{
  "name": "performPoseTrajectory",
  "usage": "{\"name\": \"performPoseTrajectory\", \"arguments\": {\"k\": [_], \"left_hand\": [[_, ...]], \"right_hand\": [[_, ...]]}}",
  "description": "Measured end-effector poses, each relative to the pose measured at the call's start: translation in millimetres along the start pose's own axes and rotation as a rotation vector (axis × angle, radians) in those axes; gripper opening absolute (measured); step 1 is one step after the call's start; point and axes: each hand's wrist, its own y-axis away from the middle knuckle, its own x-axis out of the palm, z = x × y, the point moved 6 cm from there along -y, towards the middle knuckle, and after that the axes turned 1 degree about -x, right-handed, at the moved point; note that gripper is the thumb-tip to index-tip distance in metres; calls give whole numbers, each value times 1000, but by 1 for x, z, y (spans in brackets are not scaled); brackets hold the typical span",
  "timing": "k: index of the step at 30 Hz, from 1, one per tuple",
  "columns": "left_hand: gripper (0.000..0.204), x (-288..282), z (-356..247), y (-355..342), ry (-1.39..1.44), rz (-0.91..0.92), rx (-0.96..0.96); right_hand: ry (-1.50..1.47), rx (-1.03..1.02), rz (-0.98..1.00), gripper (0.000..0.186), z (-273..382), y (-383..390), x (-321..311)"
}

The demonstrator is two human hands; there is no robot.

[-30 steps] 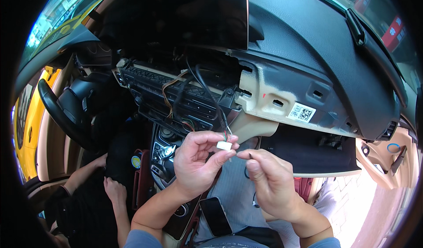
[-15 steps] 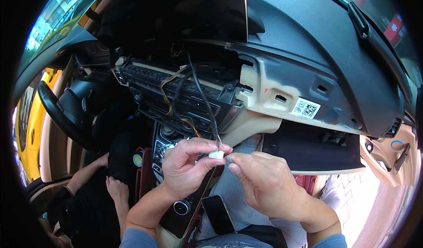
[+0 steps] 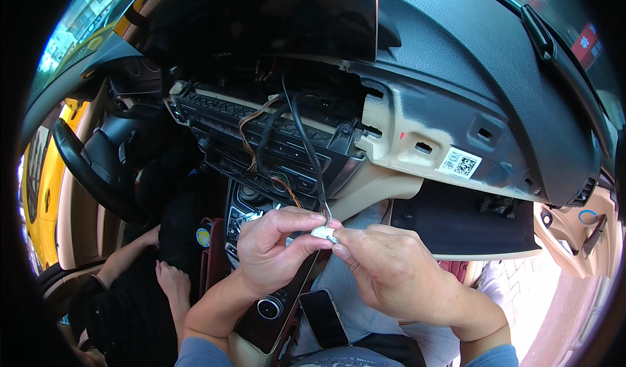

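Between the thumb and forefinger of my left hand (image 3: 274,244) is a small white plug connector (image 3: 321,232). A black-sheathed cable (image 3: 306,144) comes down to it from the opened dashboard, with a few thin coloured wires bare at its end. My right hand (image 3: 394,269) is closed in a pinch at the connector's right end. A tiny greyish piece shows at those fingertips, too small to make out. Both hands are in front of the centre console, fingertips nearly touching.
A large dark screen (image 3: 280,21) stands above the dashboard opening. Loose brown wires (image 3: 245,135) hang over the control panel (image 3: 274,142). A phone (image 3: 324,318) lies by my lap. Another person's hand (image 3: 173,281) rests at the left, near the steering wheel (image 3: 88,171). The glovebox (image 3: 463,227) hangs down.
My right fingertips have moved in against the connector, which has turned slightly in my left fingers. The dashboard sits slightly further right in view.
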Motion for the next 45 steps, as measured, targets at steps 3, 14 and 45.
{"name": "performPoseTrajectory", "arguments": {"k": [3, 14, 45], "left_hand": [[27, 0, -1, -1, 13, 4, 6], [29, 0, -12, -11, -211, 93, 153], [29, 5, -18, -15, -322, 150, 197]], "right_hand": [[-25, -2, -8, 19, 0, -1, 0], [117, 25, 82, 11, 8, -9, -6], [-130, -23, -75, 11, -18, 2, 12]]}}
